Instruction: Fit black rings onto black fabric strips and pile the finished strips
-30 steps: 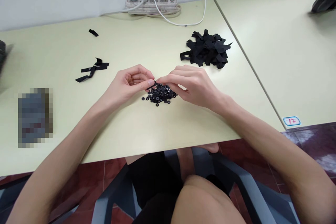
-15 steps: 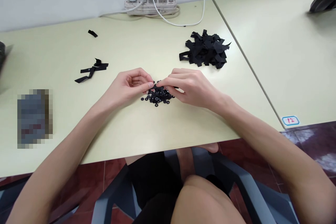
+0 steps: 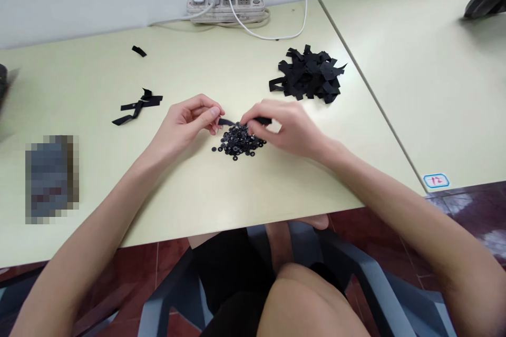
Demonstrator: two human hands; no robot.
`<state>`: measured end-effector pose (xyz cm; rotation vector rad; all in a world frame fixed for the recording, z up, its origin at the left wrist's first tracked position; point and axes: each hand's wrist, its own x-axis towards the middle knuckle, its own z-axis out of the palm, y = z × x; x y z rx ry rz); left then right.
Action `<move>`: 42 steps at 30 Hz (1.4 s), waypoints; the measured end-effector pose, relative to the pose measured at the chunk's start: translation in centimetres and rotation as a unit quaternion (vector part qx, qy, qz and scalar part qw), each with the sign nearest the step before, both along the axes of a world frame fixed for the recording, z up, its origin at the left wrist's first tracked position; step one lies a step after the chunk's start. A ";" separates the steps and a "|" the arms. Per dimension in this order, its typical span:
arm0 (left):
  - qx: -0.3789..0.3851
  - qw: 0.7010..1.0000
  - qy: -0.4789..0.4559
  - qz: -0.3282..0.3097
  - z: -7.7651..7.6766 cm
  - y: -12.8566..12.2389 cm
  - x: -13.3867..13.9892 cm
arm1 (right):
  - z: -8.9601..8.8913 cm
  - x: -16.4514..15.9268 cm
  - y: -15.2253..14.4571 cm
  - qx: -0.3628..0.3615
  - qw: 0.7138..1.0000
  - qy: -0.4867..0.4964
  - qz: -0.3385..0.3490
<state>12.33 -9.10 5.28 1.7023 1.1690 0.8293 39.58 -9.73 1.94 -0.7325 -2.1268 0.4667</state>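
Blurred block (image 3: 49, 181), lettering unreadable | loose black strips (image 3: 138, 105) | left of the hands (image 3: 187, 118) pinches end of black strip (image 3: 226, 122), held above small dark discs (image 3: 239, 142) on counter (image 3: 221, 189) | power strip (image 3: 225, 9) behind, print too small | right hand (image 3: 290, 124) narrow, gripping strip's other end | black strip heap (image 3: 310, 73) | label (image 3: 436, 180): red "12"
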 end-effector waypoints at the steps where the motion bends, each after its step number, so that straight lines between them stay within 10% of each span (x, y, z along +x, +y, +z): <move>1: 0.001 1.000 -0.003 0.004 -0.1 0.1 -0.1 | 0.1 0.5 0.6 0.013 0.999 0.012 -0.034; 8: 0.104 0.990 0.063 0.071 -0.6 1.9 -2.1 | -0.3 7.7 6.1 0.089 0.930 0.125 -0.333; 14: 0.222 0.908 0.328 0.137 -1.0 4.9 -9.8 | -3.1 12.5 8.6 0.156 0.945 0.132 -0.256; 20: 0.176 0.926 0.312 0.118 -3.0 7.3 -16.0 | -3.3 11.4 8.4 0.212 0.943 0.084 -0.245; 32: 0.178 0.914 0.307 0.197 0.2 5.2 -10.8 | -0.8 5.9 4.5 0.137 0.962 0.047 -0.233; 42: 0.283 0.945 0.164 -0.005 0.6 0.8 -2.5 | -0.2 -0.1 0.5 0.093 0.992 -0.030 -0.076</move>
